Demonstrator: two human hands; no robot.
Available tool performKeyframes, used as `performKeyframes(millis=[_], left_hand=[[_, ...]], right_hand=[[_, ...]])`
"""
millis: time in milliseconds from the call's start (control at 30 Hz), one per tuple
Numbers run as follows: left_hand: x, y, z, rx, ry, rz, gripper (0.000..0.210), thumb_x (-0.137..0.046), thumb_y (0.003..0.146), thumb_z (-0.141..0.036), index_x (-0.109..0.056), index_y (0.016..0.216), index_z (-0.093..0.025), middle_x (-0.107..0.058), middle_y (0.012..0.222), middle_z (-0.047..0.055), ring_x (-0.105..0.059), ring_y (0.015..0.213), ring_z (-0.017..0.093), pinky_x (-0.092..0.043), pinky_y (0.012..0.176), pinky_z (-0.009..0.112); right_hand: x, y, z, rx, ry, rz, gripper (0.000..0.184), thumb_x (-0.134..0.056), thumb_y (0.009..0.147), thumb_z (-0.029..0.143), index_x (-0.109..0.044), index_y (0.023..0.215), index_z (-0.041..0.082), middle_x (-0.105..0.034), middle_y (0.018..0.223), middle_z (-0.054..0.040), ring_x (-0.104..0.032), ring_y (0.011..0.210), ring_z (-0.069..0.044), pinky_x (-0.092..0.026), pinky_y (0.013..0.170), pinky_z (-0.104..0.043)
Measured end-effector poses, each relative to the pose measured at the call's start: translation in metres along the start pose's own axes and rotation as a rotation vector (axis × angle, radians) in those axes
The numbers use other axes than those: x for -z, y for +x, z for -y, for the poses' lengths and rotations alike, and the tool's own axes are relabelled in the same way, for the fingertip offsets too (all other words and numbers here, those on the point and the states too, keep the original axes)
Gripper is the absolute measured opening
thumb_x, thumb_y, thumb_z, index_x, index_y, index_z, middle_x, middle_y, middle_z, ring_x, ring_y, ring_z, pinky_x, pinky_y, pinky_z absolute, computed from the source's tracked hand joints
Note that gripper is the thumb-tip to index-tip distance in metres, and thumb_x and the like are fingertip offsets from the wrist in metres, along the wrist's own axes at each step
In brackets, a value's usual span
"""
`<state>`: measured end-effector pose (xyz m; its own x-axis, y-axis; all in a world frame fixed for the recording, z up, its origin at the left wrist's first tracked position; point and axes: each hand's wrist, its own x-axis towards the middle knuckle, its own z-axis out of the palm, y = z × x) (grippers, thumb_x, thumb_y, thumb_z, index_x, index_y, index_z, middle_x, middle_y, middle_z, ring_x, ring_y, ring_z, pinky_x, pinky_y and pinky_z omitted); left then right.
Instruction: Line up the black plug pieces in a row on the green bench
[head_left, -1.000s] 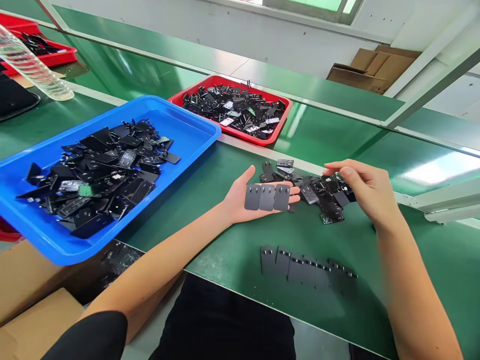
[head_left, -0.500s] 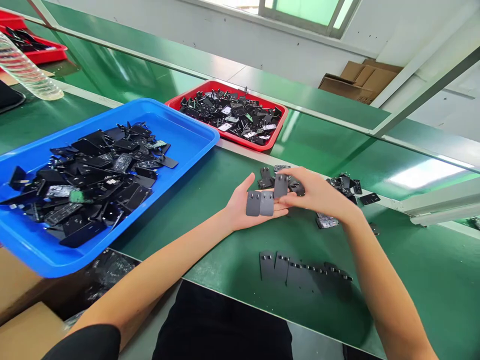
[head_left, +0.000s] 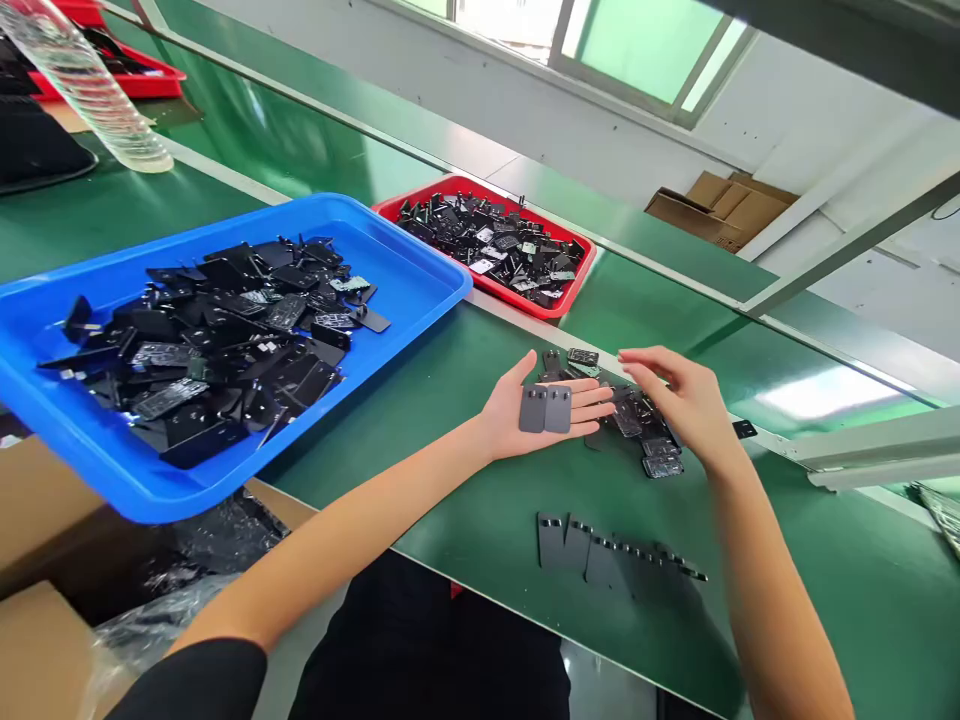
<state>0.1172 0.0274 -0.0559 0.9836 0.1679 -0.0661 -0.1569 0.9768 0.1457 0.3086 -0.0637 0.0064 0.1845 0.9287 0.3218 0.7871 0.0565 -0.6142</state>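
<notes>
- head view: a worker's left hand (head_left: 510,414), palm up, fingers outstretched and thumb spread apart, bears two dark plates (head_left: 533,412) side by side.
- the right hand (head_left: 688,408) bends inward at the wrist over loose parts (head_left: 663,466); whether its thumb and forefinger pinch anything cannot be told.
- a row of plates (head_left: 551,543) lies nearer the body than both hands; a blue tray (head_left: 424,268) sits left of the upturned palm.

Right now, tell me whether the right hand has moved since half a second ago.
Yes: judged against the red tray, the right hand has moved right, away from the left hand, toward the loose black pieces.
</notes>
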Motion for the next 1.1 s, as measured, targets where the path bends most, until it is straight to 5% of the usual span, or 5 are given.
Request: performKeyframes(millis=[133,400,567,800,1100], left_hand=[[-0.006,-0.003,-0.012,-0.087,-0.040,0.018,0.082,-0.023,0.092,-0.061,-0.028,0.145,0.002,-0.049,0.137,0.024,-0.043,0.132,0.035,-0.040,0.104,0.045],[0.000,-0.054,-0.120,-1.068,-0.041,-0.417,0.088,-0.021,0.084,-0.075,-0.016,0.151,-0.017,-0.036,0.148,0.017,-0.033,0.140,0.026,-0.045,0.100,0.044],[0.003,-0.064,-0.121,-1.072,0.066,-0.274,0.088,-0.028,0.086,-0.073,-0.018,0.150,-0.015,-0.034,0.150,0.014,-0.036,0.139,0.024,-0.045,0.102,0.038],[0.000,-0.029,-0.083,-0.905,0.319,-0.191,0.058,-0.040,0.087,-0.062,-0.062,0.117,-0.018,-0.054,0.138,0.009,-0.046,0.131,0.028,-0.043,0.104,0.044],[0.003,-0.005,-0.042,-0.604,0.623,-0.209,0.057,-0.038,0.086,-0.059,-0.066,0.112,-0.016,-0.063,0.123,0.013,-0.058,0.115,0.030,-0.043,0.098,0.045]], right_hand=[[0.014,-0.064,-0.003,-0.061,-0.019,-0.023,0.025,-0.054,0.092,0.043,-0.068,0.102,0.025,-0.070,0.100,-0.0029,-0.065,0.094,-0.022,-0.052,0.082,-0.035],[0.023,-0.110,-0.005,0.315,-0.313,0.067,0.021,-0.050,0.093,0.040,-0.064,0.108,0.033,-0.070,0.100,-0.0004,-0.066,0.098,-0.024,-0.059,0.065,-0.034],[0.014,-0.109,0.021,0.303,-0.319,0.101,0.025,-0.050,0.095,0.037,-0.058,0.118,0.029,-0.066,0.108,-0.0040,-0.063,0.103,-0.024,-0.054,0.091,-0.045],[-0.085,-0.161,0.040,0.217,-0.444,0.205,0.080,-0.073,0.075,0.054,-0.040,0.140,0.019,-0.050,0.135,-0.0160,-0.046,0.124,-0.037,-0.045,0.098,-0.058],[-0.116,-0.196,0.053,0.233,-0.506,0.056,0.047,-0.049,0.092,0.049,-0.054,0.125,0.016,-0.058,0.116,-0.0180,-0.054,0.107,-0.035,-0.050,0.084,-0.051]])
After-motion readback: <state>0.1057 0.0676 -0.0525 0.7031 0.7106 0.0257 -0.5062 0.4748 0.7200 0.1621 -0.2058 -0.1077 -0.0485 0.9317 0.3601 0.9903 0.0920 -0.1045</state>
